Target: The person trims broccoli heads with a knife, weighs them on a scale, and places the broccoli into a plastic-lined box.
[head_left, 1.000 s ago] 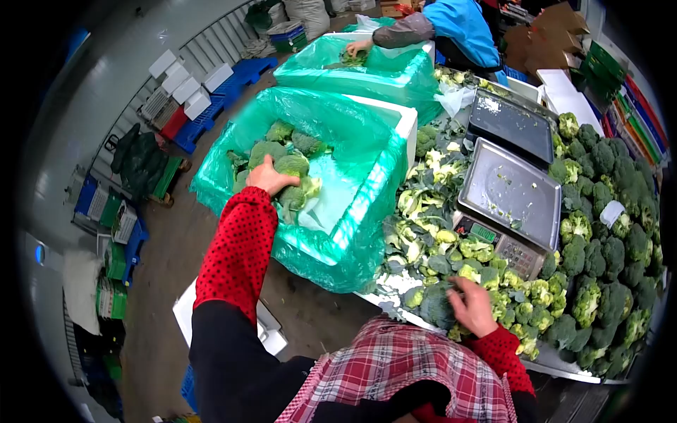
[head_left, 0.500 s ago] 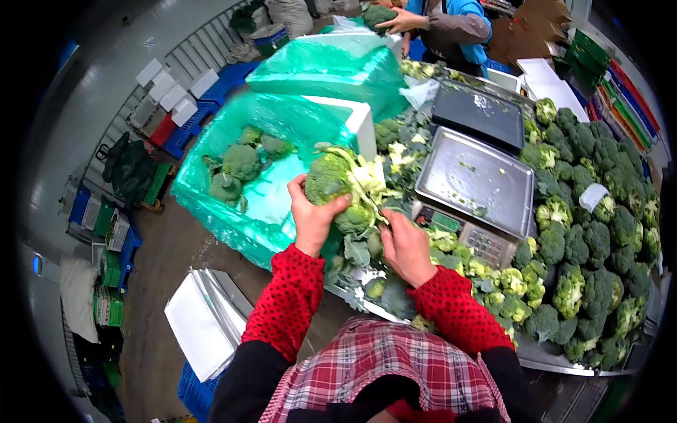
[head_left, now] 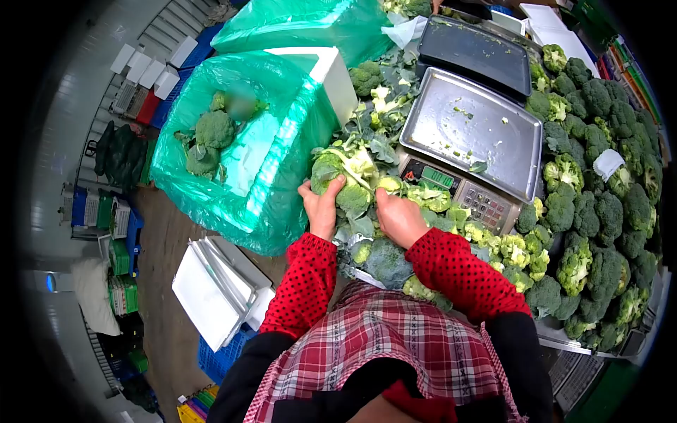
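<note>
L hand (head_left: 321, 211) is clamped round a broccoli (head_left: 352, 190), thumb on the near side, some fingers hidden behind it. Head's tilted, pale stems up, held over the trimmings (head_left: 381, 141) btwn the near box & the scale. R hand (head_left: 400, 220) is just to the right of it, fingers curled in; can't tell if it's gripping anything, or if it touches the head.

Near box (head_left: 338, 88), white w/ green liner (head_left: 282, 190), is left of the tabletop (head_left: 564, 342); a few heads (head_left: 215, 130) sit in it at the far-left end, one spot blurred. 2nd green liner (head_left: 303, 32) behind it.

Scale (head_left: 476, 134): steel pan w/ leaf bits, display lit green, digits too small to read. Dark tray (head_left: 479, 56) just beyond, also w/ bits. Big pile (head_left: 599, 225) of heads on the right, white scrap (head_left: 608, 163) on top. Loose heads & pale florets run along the near edge, in front of the scale. White sheets (head_left: 215, 289) lean by a blue crate (head_left: 222, 356), lower left.
</note>
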`<state>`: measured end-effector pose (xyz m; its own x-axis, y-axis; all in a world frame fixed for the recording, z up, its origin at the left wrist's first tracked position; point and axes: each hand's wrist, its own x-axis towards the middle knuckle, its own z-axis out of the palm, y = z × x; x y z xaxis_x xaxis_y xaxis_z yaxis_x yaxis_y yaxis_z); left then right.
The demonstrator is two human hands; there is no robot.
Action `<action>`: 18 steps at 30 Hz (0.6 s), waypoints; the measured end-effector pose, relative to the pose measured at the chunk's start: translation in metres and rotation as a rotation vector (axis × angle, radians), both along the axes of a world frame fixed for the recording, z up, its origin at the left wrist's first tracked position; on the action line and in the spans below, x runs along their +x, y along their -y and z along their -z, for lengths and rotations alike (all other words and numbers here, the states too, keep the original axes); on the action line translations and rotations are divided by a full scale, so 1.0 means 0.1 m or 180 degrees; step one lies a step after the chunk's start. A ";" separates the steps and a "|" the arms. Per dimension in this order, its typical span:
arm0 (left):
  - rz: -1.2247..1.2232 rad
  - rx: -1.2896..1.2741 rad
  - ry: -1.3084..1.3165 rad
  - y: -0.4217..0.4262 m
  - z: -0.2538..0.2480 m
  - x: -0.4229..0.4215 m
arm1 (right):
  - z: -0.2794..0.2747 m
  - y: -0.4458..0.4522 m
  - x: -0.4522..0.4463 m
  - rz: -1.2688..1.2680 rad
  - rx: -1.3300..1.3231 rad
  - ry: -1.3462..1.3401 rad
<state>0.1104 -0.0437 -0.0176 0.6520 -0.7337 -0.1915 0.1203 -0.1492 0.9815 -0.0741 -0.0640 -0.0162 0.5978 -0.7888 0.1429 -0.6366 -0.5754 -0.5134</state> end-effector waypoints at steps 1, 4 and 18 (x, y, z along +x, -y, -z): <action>-0.0018 0.0046 -0.0025 0.02 0.04 0.01 | -0.02 0.04 0.02 -0.0005 0.0030 -0.0007; -0.0084 -0.0060 -0.0305 0.08 0.07 0.00 | -0.09 0.16 0.06 -0.0233 0.0117 -0.0276; -0.0476 0.0323 -0.0163 0.36 0.32 0.03 | -0.35 0.64 0.58 0.0314 0.0420 -0.1312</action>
<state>0.1137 -0.0802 -0.0498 0.7397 -0.6046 -0.2953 0.1980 -0.2239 0.9543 -0.0163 -0.1281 0.0187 0.5047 -0.8404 -0.1974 -0.8521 -0.4483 -0.2702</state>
